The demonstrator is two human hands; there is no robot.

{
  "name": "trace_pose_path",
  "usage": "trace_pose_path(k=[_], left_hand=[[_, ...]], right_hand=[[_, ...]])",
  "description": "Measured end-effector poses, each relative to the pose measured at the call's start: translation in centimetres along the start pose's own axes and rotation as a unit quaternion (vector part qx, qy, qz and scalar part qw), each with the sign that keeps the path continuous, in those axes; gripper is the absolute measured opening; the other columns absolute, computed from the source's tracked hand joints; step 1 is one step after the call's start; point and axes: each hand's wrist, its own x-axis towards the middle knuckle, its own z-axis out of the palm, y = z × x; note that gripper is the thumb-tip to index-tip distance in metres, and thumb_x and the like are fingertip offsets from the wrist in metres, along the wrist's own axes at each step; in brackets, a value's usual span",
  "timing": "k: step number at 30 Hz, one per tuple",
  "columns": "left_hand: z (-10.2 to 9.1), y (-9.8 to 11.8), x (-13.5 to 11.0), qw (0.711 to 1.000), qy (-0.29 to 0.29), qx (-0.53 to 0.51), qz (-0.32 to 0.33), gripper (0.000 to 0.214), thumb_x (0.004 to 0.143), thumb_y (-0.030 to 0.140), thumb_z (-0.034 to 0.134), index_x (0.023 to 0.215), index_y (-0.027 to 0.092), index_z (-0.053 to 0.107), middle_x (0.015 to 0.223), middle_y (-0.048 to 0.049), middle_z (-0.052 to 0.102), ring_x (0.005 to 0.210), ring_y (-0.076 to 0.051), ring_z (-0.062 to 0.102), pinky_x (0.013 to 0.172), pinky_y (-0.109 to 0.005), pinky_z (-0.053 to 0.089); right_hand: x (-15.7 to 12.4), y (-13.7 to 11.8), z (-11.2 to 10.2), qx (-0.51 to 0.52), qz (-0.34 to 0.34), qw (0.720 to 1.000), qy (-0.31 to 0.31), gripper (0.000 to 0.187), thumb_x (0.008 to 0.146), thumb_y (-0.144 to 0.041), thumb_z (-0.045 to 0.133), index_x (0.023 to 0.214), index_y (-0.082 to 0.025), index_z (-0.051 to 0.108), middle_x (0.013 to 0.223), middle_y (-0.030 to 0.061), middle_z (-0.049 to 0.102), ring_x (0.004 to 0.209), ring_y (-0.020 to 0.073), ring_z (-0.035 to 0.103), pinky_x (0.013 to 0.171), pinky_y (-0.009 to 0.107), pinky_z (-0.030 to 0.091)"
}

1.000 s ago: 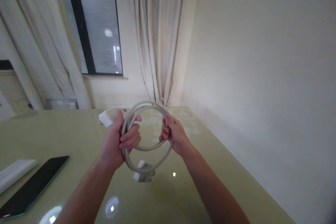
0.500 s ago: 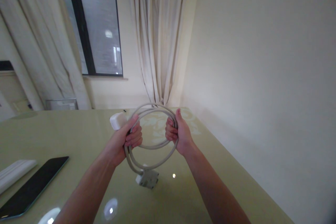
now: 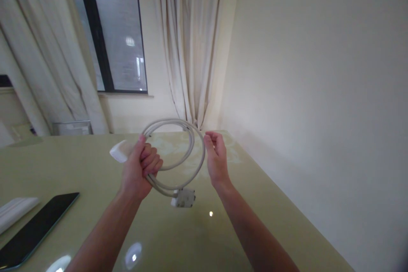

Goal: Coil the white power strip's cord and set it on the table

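Note:
A coiled pale grey cable [image 3: 203, 159] is held up above the table in loose loops. My left hand [image 3: 140, 168] is closed around the left side of the coil, thumb on top. A white block [image 3: 120, 151], perhaps a plug, sticks out to the left behind that hand. From the lower loop hangs a grey-white boxy connector [image 3: 184, 198] with small dark marks on its face. My right hand [image 3: 217, 153] is beside the coil's right edge, its fingers loosely bent and partly apart, the tips close to the outer loop. Whether they touch the cable is hard to tell.
The glossy green table [image 3: 204, 242] reflects light spots. At the left lie a black flat device [image 3: 35, 231] and a white long object [image 3: 15, 212]. A wall [image 3: 302, 114] runs along the table's right side; curtains [image 3: 191, 51] and a window [image 3: 117, 29] are behind.
My right hand has loosened its grip on the coil's right side. My left hand has moved left with the cable, and the loops and the hanging connector have shifted and turned.

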Motion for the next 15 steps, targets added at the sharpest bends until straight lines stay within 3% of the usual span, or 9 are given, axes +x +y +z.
trace_pose_path(k=[2,3,4,6,7,8,11,13,15], left_hand=[[0.2,0.2,-0.1,0.998,0.026,-0.008,0.061,0.062,0.105,0.045,0.057,0.054,0.02,0.031,0.042,0.0088,0.024,0.034,-0.006,0.014,0.037,-0.024,0.022],[0.4,0.3,-0.2,0.995,0.037,-0.009,0.091,0.063,0.105,0.045,0.056,0.054,0.02,0.03,0.042,0.0085,0.024,0.034,-0.006,0.014,0.038,-0.024,0.022],[0.5,0.3,-0.4,0.992,0.046,-0.009,0.117,0.063,0.105,0.045,0.056,0.054,0.02,0.03,0.042,0.0083,0.024,0.035,-0.006,0.015,0.038,-0.024,0.022],[0.7,0.4,-0.7,0.986,0.056,-0.011,0.156,0.064,0.105,0.045,0.057,0.055,0.019,0.028,0.042,0.0081,0.024,0.036,-0.007,0.015,0.039,-0.024,0.023],[0.8,0.4,-0.9,0.985,0.055,-0.015,0.166,0.064,0.106,0.045,0.057,0.055,0.019,0.028,0.042,0.008,0.024,0.036,-0.007,0.015,0.04,-0.024,0.024],[0.8,0.5,-1.1,0.984,0.051,-0.021,0.168,0.064,0.106,0.046,0.055,0.056,0.019,0.027,0.042,0.0079,0.024,0.037,-0.007,0.015,0.041,-0.023,0.025],[0.7,0.5,-1.4,0.987,0.035,-0.051,0.15,0.065,0.108,0.05,0.05,0.058,0.019,0.023,0.044,0.0078,0.024,0.037,-0.007,0.015,0.042,-0.023,0.028],[0.6,0.3,-1.4,0.988,0.027,-0.078,0.131,0.065,0.108,0.052,0.048,0.059,0.019,0.02,0.044,0.0079,0.023,0.038,-0.007,0.013,0.041,-0.022,0.028],[0.6,-0.2,-1.4,0.989,0.017,-0.1,0.105,0.066,0.107,0.053,0.05,0.06,0.02,0.018,0.044,0.0082,0.023,0.038,-0.007,0.012,0.041,-0.021,0.029]], right_hand=[[-1.3,-0.4,0.4,-0.022,-0.036,0.999,0.012,0.045,0.097,-0.064,0.06,0.083,-0.021,0.064,0.08,0.0007,0.064,0.075,0.0146,0.059,0.07,0.027,0.049],[-2.1,-0.6,0.8,-0.02,-0.012,0.999,-0.039,0.054,0.1,-0.068,0.052,0.074,-0.021,0.061,0.069,-0.0004,0.058,0.064,0.0135,0.055,0.061,0.026,0.045],[-3.0,-0.7,1.1,-0.013,0.034,0.991,-0.128,0.065,0.101,-0.073,0.043,0.066,-0.02,0.058,0.06,-0.0009,0.054,0.055,0.0126,0.052,0.053,0.026,0.04],[-4.7,-0.5,2.0,-0.007,0.159,0.928,-0.337,0.08,0.096,-0.085,0.034,0.061,-0.019,0.06,0.056,0.0015,0.056,0.047,0.0131,0.054,0.045,0.025,0.037],[-5.5,-0.2,2.5,-0.01,0.211,0.89,-0.404,0.083,0.091,-0.091,0.036,0.063,-0.017,0.064,0.058,0.0035,0.06,0.049,0.0143,0.059,0.044,0.025,0.038],[-6.1,0.3,3.0,-0.01,0.251,0.868,-0.429,0.084,0.085,-0.094,0.041,0.066,-0.017,0.067,0.062,0.0052,0.064,0.053,0.0155,0.063,0.046,0.024,0.041],[-7.1,1.5,4.3,0.069,0.364,0.849,-0.377,0.083,0.079,-0.095,0.051,0.078,-0.016,0.074,0.079,0.0082,0.074,0.071,0.0172,0.071,0.061,0.025,0.052],[-7.1,2.1,4.8,0.177,0.443,0.818,-0.321,0.08,0.085,-0.091,0.049,0.086,-0.016,0.076,0.09,0.0091,0.077,0.079,0.0171,0.073,0.073,0.027,0.057],[-6.6,2.4,4.9,0.266,0.469,0.806,-0.243,0.068,0.092,-0.081,0.055,0.089,-0.017,0.074,0.094,0.0077,0.077,0.082,0.0159,0.073,0.078,0.028,0.059]])
